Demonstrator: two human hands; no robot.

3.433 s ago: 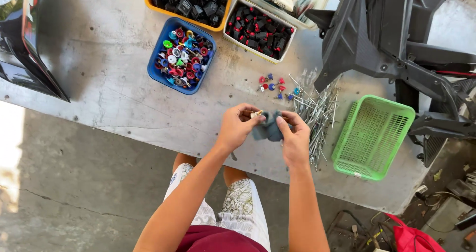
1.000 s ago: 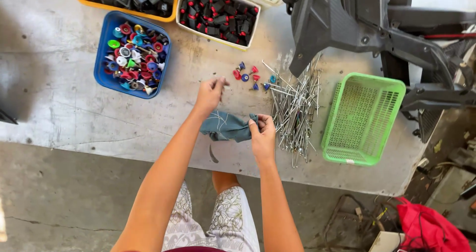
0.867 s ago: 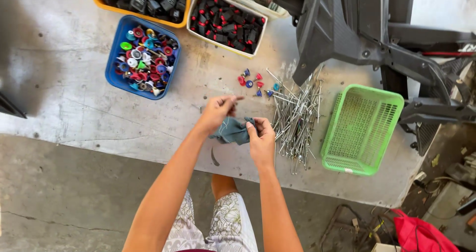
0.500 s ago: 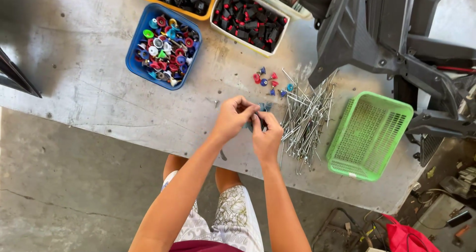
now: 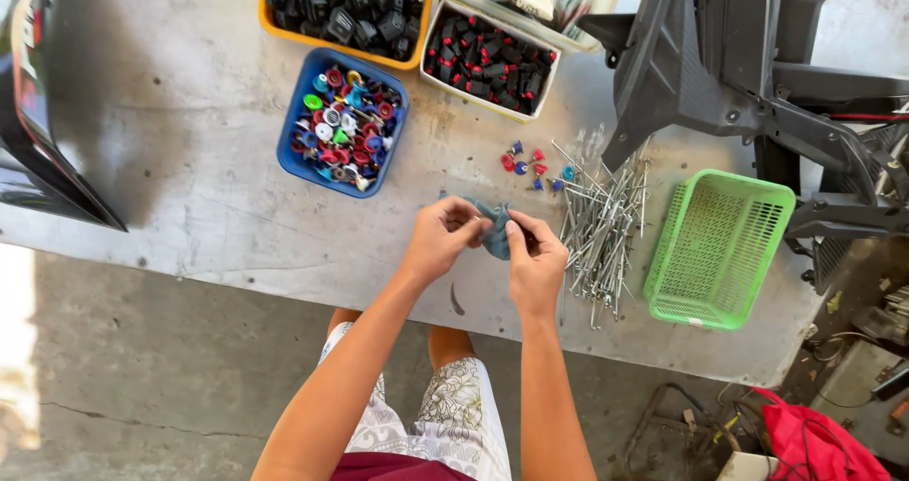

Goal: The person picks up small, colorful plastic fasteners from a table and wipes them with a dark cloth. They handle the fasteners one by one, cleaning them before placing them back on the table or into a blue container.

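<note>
Both hands meet mid-table, toward the near edge. Left hand (image 5: pixel 443 238) and right hand (image 5: pixel 532 258) pinch a bunched blue-grey cloth (image 5: pixel 494 227) between thumbs and fingertips; most of it is hidden, possibly wrapped around something small. Pile of metal pins (image 5: pixel 602 230) just right; green basket (image 5: pixel 721 246) at the right edge.

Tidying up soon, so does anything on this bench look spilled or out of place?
Yes: the metal pins lie in a loose heap beside the empty green basket, and a few small coloured caps sit scattered outside the trays.
</note>
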